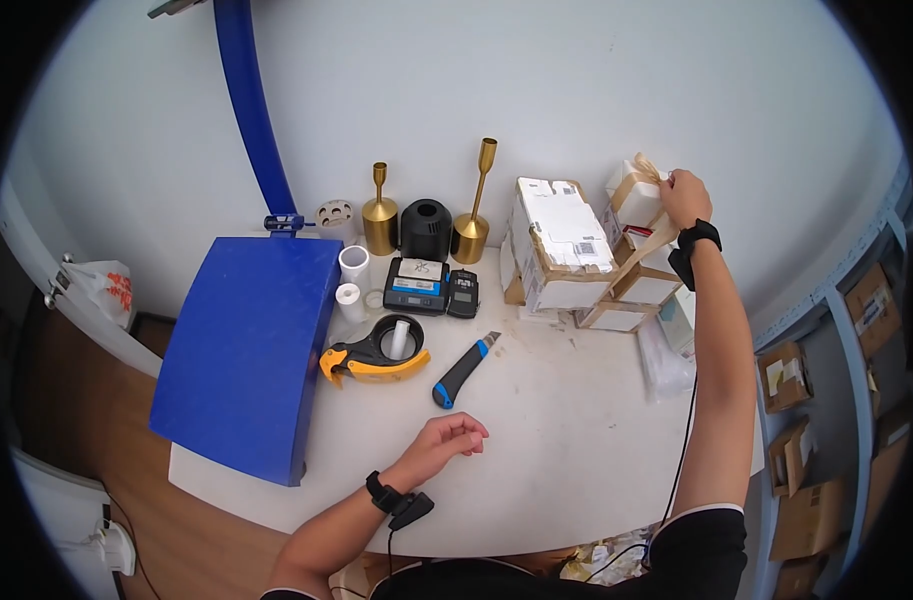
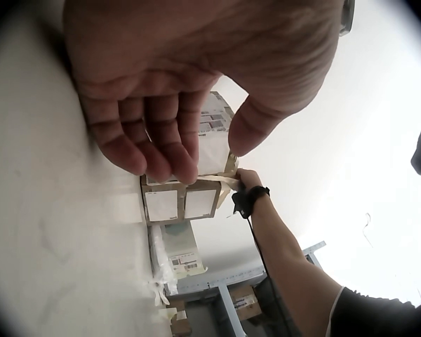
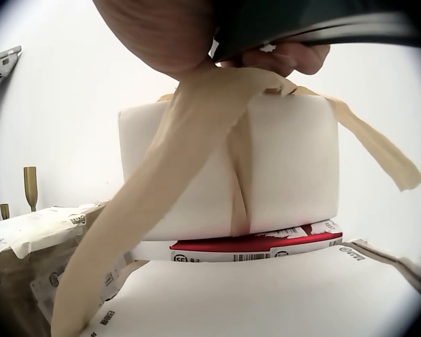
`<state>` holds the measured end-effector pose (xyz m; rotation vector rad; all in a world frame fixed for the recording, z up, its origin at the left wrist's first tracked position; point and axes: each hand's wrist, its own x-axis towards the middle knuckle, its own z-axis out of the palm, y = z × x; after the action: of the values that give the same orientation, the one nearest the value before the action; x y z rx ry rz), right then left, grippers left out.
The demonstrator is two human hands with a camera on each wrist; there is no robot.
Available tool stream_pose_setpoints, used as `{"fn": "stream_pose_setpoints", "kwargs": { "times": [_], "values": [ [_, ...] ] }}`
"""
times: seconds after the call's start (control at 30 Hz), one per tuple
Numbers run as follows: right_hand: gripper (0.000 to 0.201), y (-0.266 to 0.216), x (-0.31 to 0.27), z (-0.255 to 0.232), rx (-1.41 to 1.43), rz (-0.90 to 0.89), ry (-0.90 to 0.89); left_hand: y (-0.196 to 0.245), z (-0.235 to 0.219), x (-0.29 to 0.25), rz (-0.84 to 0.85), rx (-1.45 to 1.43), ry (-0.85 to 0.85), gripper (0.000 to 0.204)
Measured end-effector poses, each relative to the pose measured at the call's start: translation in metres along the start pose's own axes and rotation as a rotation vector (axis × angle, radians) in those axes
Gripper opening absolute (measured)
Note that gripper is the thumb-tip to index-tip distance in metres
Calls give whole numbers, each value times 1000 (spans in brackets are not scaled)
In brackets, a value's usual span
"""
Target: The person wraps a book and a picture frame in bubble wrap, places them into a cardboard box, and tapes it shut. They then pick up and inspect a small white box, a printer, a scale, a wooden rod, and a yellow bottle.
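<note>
Tape [image 3: 196, 133], nearest lens: soft, thin, prob. tears easily; my right grip [image 1: 684, 196] pinches its end atop white box [image 1: 636, 205]. Left grip [image 1: 446, 440] loosely curled, empty, over bench [image 1: 556, 440].

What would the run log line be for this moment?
right hand: pinches tan tape strip on top white box | left hand: loosely curled, holds nothing, above table | utility knife: lying untouched

two brass candlesticks [image 1: 380, 215], two white tubes [image 1: 354, 265], one utility knife [image 1: 463, 370]
</note>
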<state>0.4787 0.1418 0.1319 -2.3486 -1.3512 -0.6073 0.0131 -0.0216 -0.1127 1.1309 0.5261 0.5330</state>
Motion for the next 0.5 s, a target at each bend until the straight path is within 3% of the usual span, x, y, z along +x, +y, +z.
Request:
{"fn": "stream_pose_setpoints", "kwargs": {
  "times": [0.23, 0.33, 0.4, 0.43, 0.5],
  "values": [
    [27, -1, -7, 1, 39, 69, 68, 0, -1, 0, 0, 10, -9, 21],
    [28, -1, -8, -3, 66, -27, 42, 0, 0, 0, -7, 10, -1, 21],
    [31, 0, -11, -10, 144, -118, 201, -2, -1, 1, 4, -5, -4, 21],
    [31, -2, -15, -18, 149, -129, 192, -2, -1, 1, 18, -12, -20, 20],
    [35, -6, -27, -39, 361, -225, 197, -2, -1, 1, 10, -20, -9, 20]
  ]
}}
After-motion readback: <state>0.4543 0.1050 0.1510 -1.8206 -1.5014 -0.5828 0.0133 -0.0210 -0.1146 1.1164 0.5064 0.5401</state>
